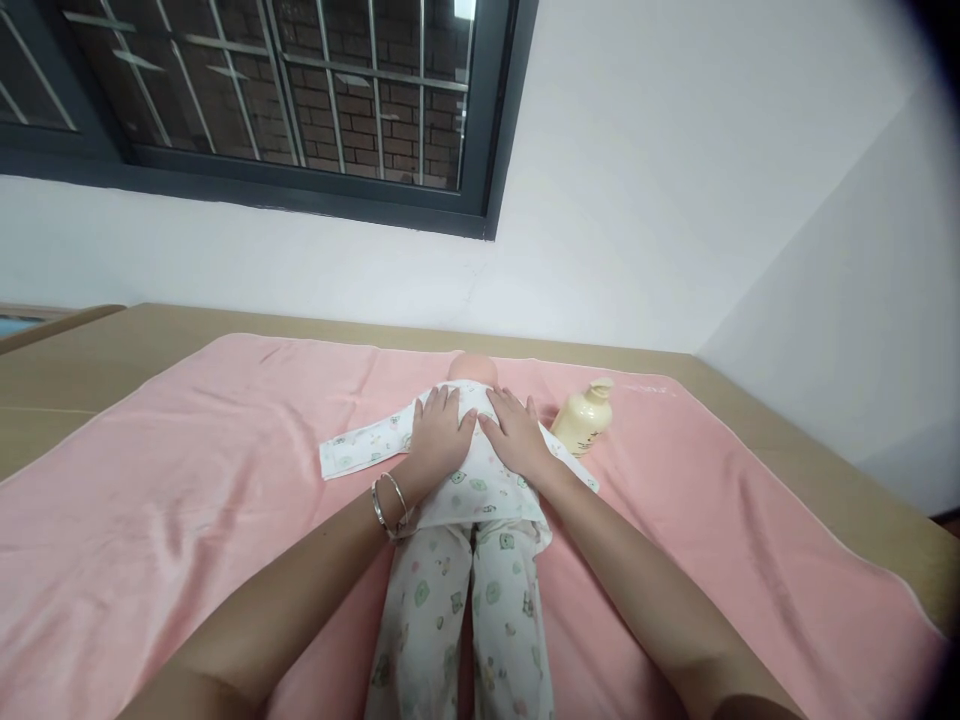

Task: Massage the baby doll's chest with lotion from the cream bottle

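Observation:
A baby doll (472, 368) lies on a pink blanket (247, 450), its head away from me. It wears a white printed top (487, 495) and matching trousers (431, 600). My left hand (439, 435) rests flat on the upper left of the top, fingers spread. On the upper right, my right hand (517, 435) lies flat too, its thumb close to the left thumb. Both hands press on the cloth without gripping it. Just right of my right hand, a pale yellow pump bottle (583, 418) leans on the blanket near the doll's sleeve.
The blanket covers a wooden table (750, 400). A white wall (600, 200) stands behind its far edge, with a dark-framed barred window (300, 90) at the upper left. Another wall closes off the right side.

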Tool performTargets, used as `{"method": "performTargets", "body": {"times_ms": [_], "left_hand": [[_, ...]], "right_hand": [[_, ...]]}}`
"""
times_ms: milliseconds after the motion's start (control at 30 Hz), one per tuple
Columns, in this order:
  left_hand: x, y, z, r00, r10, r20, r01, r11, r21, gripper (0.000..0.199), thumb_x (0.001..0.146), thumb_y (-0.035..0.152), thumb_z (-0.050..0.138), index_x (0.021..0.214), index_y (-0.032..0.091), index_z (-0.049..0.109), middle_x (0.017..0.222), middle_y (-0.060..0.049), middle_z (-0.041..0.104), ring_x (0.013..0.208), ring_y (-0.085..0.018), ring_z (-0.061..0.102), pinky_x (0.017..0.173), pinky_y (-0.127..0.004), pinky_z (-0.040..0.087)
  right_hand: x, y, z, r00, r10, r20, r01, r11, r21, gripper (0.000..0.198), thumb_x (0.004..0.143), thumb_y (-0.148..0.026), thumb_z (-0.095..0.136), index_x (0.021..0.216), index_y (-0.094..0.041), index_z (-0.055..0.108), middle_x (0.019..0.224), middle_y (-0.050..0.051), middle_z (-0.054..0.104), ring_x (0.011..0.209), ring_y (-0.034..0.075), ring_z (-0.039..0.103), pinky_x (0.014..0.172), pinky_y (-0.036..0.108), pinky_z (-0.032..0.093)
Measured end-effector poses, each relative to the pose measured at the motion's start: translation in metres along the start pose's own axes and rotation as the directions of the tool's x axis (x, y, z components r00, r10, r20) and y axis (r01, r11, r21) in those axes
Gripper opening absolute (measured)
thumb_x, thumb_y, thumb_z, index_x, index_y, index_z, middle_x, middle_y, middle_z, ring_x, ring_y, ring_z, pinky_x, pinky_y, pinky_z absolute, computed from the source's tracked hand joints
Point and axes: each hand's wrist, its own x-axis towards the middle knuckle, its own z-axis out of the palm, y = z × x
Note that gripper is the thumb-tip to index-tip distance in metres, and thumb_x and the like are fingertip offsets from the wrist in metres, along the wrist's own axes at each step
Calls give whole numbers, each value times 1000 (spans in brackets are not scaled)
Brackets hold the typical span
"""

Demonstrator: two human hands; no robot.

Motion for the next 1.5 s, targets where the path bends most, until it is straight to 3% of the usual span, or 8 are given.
{"method": "performTargets", "body": {"times_ms": [300,500,667,900,1100,1300,1400,1500], "left_hand": [[-19,16,-44,980,90,175,-111,988,110,46,96,32,35,136,13,45,148,-18,44,137,-32,40,112,-59,24],[-17,17,-77,961,105,257,-127,989,74,33,96,28,32,86,20,62,89,-8,72,89,-26,67,101,-54,37],[-2,5,-53,981,163,106,-155,985,-80,35,96,29,32,96,19,65,106,-10,71,100,-24,64,96,-39,44],[14,-20,-11,991,55,120,-33,983,-179,56,97,50,30,141,18,43,151,-11,43,140,-27,36,116,-49,24],[1,-7,-30,978,51,200,-46,998,-30,55,98,44,29,143,13,38,154,-16,36,145,-32,27,115,-59,19],[-29,20,-70,914,288,284,-327,940,100,31,86,15,42,111,9,60,116,-19,65,108,-32,62,90,-44,48],[-21,15,-67,936,250,247,-272,960,60,28,90,19,39,105,12,61,110,-17,67,104,-30,63,89,-43,48],[-1,-2,-50,964,171,202,-162,985,-62,40,96,35,31,120,15,56,136,-16,56,127,-31,50,105,-50,38]], "right_hand": [[-22,-35,-20,998,-47,-38,41,986,-162,44,97,-26,32,133,-11,51,140,17,54,132,26,46,117,50,6],[-31,-45,-44,1000,-13,-1,13,987,-160,34,94,-22,34,88,-19,67,85,7,73,85,21,66,116,46,11],[-20,-32,-30,991,6,-130,-8,1000,-16,38,99,-33,32,120,-18,60,122,10,67,118,23,56,116,46,13],[3,1,-4,991,132,35,-133,989,59,60,101,-52,18,142,-16,44,151,14,41,143,26,30,116,56,8],[-9,-18,-15,995,100,20,-98,992,-75,53,101,-38,22,141,-11,45,150,18,42,142,30,32,115,57,7],[-38,-56,-32,994,-81,77,88,992,-89,47,97,-25,32,139,-10,46,146,17,48,136,30,41,116,49,14],[-30,-47,-31,999,-23,31,24,999,-42,45,100,-33,27,130,-13,54,141,17,53,132,28,45,114,50,18],[-14,-26,-23,998,69,0,-69,998,0,48,102,-42,23,125,-15,56,139,17,54,132,28,45,113,56,18]]}}
